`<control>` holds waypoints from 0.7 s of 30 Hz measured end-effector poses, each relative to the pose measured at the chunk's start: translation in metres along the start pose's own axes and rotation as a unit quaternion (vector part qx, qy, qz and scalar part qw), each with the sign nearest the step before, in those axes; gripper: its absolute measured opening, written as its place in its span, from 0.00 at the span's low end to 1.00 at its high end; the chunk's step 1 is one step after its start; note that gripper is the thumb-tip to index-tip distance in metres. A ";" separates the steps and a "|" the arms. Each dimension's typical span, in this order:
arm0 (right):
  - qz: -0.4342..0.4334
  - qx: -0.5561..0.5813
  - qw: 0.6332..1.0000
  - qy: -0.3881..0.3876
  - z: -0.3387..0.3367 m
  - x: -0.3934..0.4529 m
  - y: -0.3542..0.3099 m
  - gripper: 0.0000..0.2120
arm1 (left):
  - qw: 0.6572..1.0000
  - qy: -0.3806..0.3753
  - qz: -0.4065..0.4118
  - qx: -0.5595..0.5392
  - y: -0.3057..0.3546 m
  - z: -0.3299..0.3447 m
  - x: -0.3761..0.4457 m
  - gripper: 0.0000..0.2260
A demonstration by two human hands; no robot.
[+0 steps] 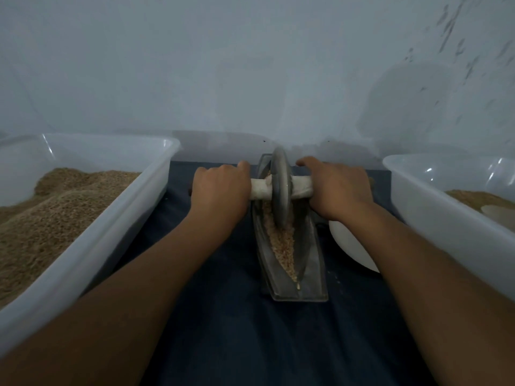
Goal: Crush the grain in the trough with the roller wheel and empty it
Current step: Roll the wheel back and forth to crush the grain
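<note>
Tubs (83, 207) of grain flank a dark-clothed worktop (228, 316) where the trough (312, 263) lies, crushed grain (284, 246) inside. Left hand (221, 192) and right hand (335, 189) have their fingers curled round the wrapped axle (259, 189), with the roller wheel (281, 190) upright in the trough.

2 plastic tubs (83, 190) (418, 196), white bowl (351, 246)

The trough (292, 246) is set centrally on the cloth (223, 316), between a left tub (92, 232) and a right tub (446, 218). The roller wheel (281, 188) is stood in the trough's far half; a bowl (351, 249) is placed just right of the trough.
</note>
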State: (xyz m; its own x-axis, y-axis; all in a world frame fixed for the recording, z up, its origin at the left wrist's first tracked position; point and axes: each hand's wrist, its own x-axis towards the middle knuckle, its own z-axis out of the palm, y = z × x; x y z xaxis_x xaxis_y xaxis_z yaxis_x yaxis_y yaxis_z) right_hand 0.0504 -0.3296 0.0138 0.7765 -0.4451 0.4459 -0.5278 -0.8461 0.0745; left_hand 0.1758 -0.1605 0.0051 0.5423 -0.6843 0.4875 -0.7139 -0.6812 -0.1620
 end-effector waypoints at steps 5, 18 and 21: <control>-0.004 -0.006 0.999 -0.032 0.001 0.012 0.003 0.33 | 1.000 0.014 0.001 0.008 -0.001 0.007 0.005 0.13; 0.033 0.074 0.992 -0.094 0.017 0.024 0.018 0.33 | 0.998 0.055 0.033 0.030 0.006 0.002 0.030 0.06; 0.039 0.079 0.992 -0.087 0.019 0.023 0.018 0.33 | 0.996 0.069 0.046 0.030 0.006 0.004 0.033 0.07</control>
State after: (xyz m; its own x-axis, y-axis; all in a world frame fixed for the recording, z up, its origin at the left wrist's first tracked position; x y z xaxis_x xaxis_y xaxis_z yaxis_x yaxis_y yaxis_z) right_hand 0.0650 -0.3610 0.0084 0.7898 -0.5439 0.2836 -0.5392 -0.8360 -0.1018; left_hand 0.1919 -0.1884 0.0167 0.4062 -0.7055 0.5808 -0.7284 -0.6337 -0.2604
